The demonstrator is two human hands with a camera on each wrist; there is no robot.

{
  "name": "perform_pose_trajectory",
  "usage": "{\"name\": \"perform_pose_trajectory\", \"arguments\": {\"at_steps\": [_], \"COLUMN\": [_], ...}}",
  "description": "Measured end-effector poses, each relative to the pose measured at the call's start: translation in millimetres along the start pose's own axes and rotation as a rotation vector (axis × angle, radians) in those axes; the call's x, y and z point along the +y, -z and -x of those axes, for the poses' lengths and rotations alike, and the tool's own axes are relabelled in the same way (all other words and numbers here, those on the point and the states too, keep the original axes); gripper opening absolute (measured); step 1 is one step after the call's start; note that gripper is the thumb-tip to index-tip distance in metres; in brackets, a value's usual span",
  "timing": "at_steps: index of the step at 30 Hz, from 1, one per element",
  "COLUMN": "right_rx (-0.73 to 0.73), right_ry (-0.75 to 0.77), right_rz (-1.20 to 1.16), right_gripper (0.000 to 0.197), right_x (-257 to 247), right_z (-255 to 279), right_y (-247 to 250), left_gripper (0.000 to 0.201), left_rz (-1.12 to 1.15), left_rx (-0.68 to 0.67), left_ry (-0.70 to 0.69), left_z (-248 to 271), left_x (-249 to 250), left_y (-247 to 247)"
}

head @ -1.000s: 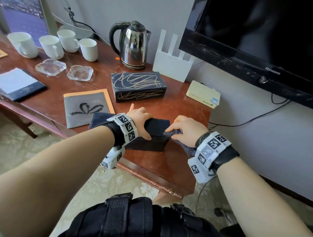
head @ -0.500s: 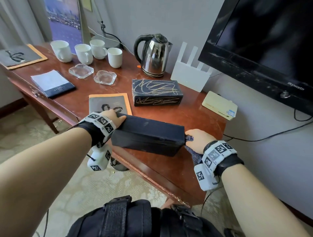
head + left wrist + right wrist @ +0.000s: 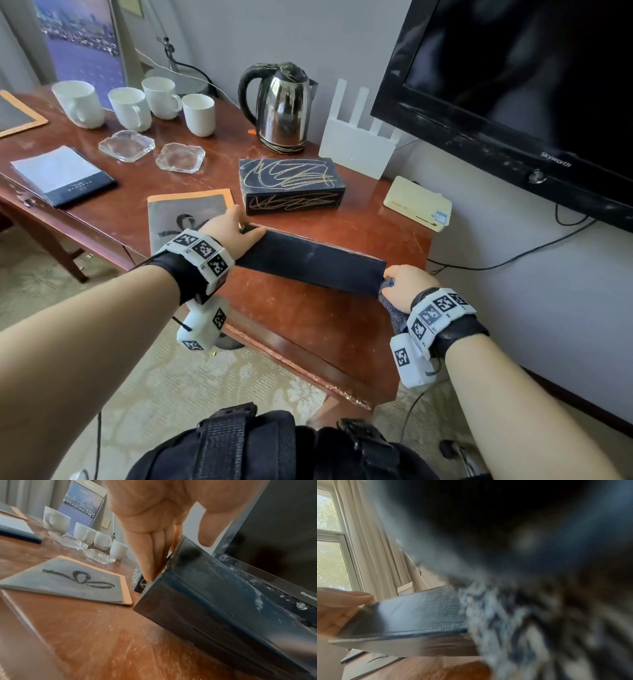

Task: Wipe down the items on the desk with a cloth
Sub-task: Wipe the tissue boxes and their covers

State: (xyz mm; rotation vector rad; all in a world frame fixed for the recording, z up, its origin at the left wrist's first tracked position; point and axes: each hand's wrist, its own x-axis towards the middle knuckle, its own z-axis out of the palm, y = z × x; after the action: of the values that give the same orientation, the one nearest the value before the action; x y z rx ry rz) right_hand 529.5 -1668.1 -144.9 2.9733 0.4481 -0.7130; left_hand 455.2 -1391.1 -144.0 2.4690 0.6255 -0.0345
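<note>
While tipped up on its long edge near the front right corner of the reddish-brown wooden desk [image 3: 301,318], the long dark navy rectangular box [image 3: 308,262] is held at both ends. Left hand [image 3: 227,233] grips the left end: fingers [image 3: 149,555] flat against the end face, thumb [image 3: 208,531] over the top edge. Right hand [image 3: 407,286] is curled round a fuzzy blue-grey cloth [image 3: 394,310], pressing it to the box's right end; the cloth hangs down below the wrist. Right wrist view is mostly blurred cloth [image 3: 513,622], so finger detail isn't readable there; the box's stitched side [image 3: 423,609] and the left hand [image 3: 335,609] at the far end do show.

Just behind the box: a dark box with gold scribble lines [image 3: 289,183]. Just left of it, partly under the left hand: a grey folder with orange border and a black ribbon drawing [image 3: 185,216]. Further back: a steel kettle with black handle [image 3: 279,108], a white router with upright antennas [image 3: 358,144], a cream flat box [image 3: 418,205]. Left side: four white cups [image 3: 130,108], two clear glass ashtrays [image 3: 126,145], a white-and-navy notepad [image 3: 63,174]. A black TV [image 3: 513,89] is on the wall at right.
</note>
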Motion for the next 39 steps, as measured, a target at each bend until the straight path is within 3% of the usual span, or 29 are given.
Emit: {"name": "perform_pose_trajectory", "arguments": {"at_steps": [6, 11, 15, 21, 23, 25, 28, 35, 39], "right_rx": [-0.041, -0.06, -0.117, -0.139, -0.031, 0.168, 0.355, 0.231, 0.099], "right_ry": [0.073, 0.093, 0.064, 0.091, 0.084, 0.043, 0.069, 0.204, 0.454], "right_rz": [0.031, -0.006, 0.003, -0.088, -0.177, -0.284, -0.351, 0.038, 0.192], "right_gripper": [0.013, 0.016, 0.032, 0.037, 0.036, 0.036, 0.04, 0.027, 0.028], "right_x": [13, 16, 18, 33, 41, 46, 41, 9, 16], "right_z": [11, 19, 25, 25, 25, 25, 22, 11, 25], "right_y": [-16, -35, -52, -62, -53, -40, -24, -43, -46], "left_gripper": [0.034, 0.07, 0.078, 0.084, 0.091, 0.1, 0.113, 0.119, 0.117], "left_rz": [0.032, 0.067, 0.11, 0.032, -0.037, -0.115, -0.147, -0.23, -0.24], "left_rx": [-0.12, -0.205, -0.215, -0.223, -0.221, -0.243, -0.261, -0.263, -0.263], "left_ry": [0.068, 0.096, 0.117, 0.093, 0.04, -0.021, 0.031, 0.073, 0.079], "left_z": [15, 30, 46, 51, 49, 50, 53, 52, 52], "left_x": [-21, -27, -36, -35, -28, -20, -12, -7, -7], "left_y": [-19, -28, -44, -58, -63, -70, -81, -87, -89]}}
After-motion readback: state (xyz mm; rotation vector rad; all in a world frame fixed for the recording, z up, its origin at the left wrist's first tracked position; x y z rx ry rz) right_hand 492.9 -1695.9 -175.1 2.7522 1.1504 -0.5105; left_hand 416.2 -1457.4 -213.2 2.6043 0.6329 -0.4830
